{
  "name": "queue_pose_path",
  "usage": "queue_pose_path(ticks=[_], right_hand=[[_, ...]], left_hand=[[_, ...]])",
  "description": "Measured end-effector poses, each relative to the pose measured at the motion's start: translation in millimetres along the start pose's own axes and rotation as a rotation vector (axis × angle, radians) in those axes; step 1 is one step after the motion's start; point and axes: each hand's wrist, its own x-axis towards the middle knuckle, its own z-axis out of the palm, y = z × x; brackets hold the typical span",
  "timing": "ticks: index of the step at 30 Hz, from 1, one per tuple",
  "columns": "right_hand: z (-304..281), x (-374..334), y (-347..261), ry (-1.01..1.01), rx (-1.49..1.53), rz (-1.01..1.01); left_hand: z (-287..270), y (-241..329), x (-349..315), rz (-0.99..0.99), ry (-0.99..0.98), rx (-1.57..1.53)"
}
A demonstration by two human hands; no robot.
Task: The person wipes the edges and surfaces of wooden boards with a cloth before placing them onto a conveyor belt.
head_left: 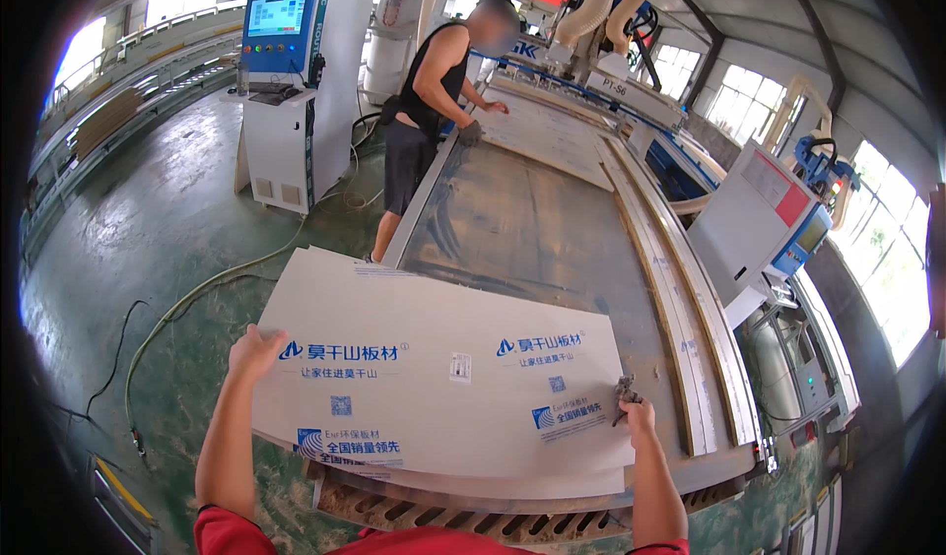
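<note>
A large white board (434, 388) with blue printing lies before me, over the near end of the machine bed. Edges of at least one more printed sheet show beneath it, at the near side and far left corner. At its left edge my left hand (258, 350) is closed, thumb on top and fingers mostly hidden by the edge. My right hand (637, 413) is closed at the right edge. Dark grey crumpled material (626, 392) covers or sits at its fingertips; I cannot tell whether it is a glove or a rag.
A co-worker (434, 92) stands at the bed's left side, a gloved hand at another pale board (547, 136). A control cabinet (281, 141) stands left. A hose (187, 299) crosses the green floor. Long strips (680, 348) line the bed's right side; a slotted ledge (473, 521) is nearest me.
</note>
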Motion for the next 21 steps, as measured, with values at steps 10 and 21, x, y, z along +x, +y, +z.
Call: queue_pose_path(ticks=[10,21], right_hand=[[-12.4,2.5,9.4,-0.043,0.079,-0.029],[-18.9,7.3,3.1,-0.258,0.249,0.229]], left_hand=[[7.9,-3.5,17.5,0.026,0.006,-0.004],[9.0,-11.5,34.8,-0.014,-0.107,-0.200]])
